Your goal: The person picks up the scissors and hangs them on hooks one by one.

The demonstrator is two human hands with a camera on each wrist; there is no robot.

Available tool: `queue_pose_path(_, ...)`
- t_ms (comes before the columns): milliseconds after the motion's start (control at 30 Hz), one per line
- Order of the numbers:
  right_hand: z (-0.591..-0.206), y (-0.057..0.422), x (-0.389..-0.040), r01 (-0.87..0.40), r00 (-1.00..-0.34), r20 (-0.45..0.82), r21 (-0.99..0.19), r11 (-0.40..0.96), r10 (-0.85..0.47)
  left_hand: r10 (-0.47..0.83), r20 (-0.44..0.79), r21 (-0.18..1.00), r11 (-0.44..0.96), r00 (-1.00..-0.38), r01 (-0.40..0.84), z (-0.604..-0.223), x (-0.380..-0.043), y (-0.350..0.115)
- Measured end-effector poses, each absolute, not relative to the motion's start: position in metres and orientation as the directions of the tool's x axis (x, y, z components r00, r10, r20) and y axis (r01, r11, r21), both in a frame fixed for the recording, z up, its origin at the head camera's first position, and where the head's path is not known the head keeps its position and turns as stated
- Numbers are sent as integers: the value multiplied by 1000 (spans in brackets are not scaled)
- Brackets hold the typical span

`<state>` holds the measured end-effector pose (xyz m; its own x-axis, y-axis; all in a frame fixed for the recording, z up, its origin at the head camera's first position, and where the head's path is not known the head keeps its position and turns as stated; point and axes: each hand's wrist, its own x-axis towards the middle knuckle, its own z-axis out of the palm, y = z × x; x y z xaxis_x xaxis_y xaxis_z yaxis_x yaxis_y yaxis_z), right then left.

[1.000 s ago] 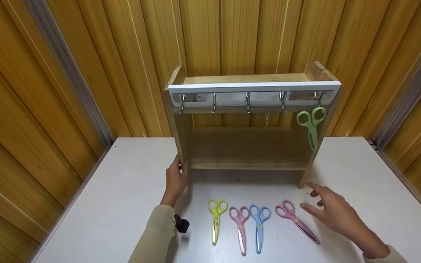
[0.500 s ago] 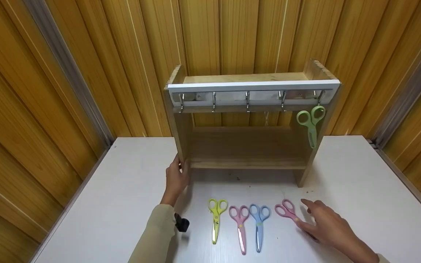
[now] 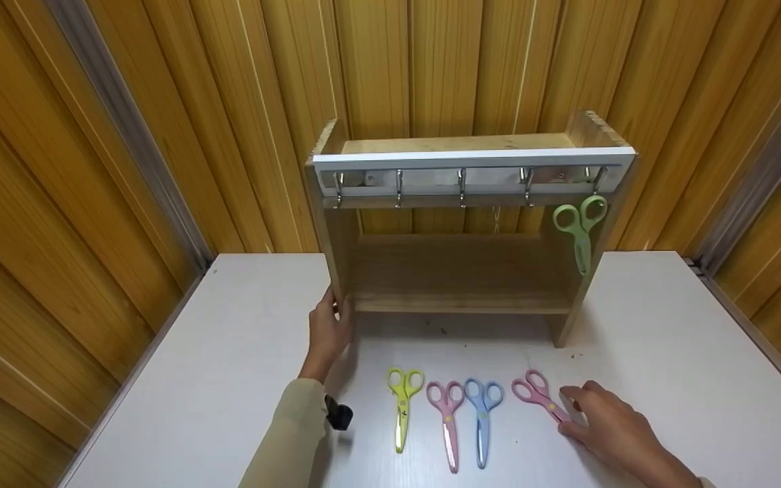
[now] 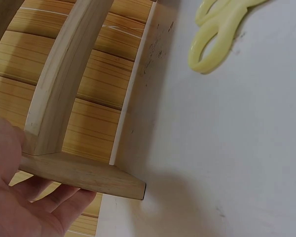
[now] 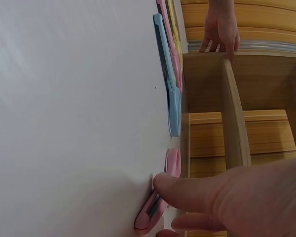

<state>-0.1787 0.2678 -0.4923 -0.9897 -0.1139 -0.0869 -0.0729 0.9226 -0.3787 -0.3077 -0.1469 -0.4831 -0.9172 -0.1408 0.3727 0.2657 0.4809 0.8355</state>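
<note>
Under the right hand (image 3: 613, 425), in the head view, lie pink scissors (image 3: 544, 401), thumb and fingers slightly apart astride them; the left hand (image 3: 327, 333) grips the wooden shelf (image 3: 458, 303). From the left wrist, its fingers curl behind the shelf's side, yellow scissors (image 4: 228, 28) well apart from it. From the right wrist, the thumb touches the pink scissors; whether the fingers pinch them I cannot tell.

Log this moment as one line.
left hand: grips wooden rack at left | right hand: at rightmost pink scissors, grip unclear | green scissors: on far-right hook | yellow scissors, left pink scissors, blue scissors: on table
</note>
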Motion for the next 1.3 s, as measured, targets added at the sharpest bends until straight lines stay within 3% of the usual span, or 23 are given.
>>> queue_pose_path(367,-496,277,-173,-131,-990,0,-368,920,-141,-124,382,814,515,-916,270,-483,-307,-147)
queue_pose_path(1033,-497,276,-179,-122,-991,5,-390,913,-130,-137,339,838,494,-931,232,-482,-308,-146)
queue_pose_path(1300,-496,278,-180,-143,-989,36,-422,895,-141,-135,396,818,502,-908,282,-483,-307,-147)
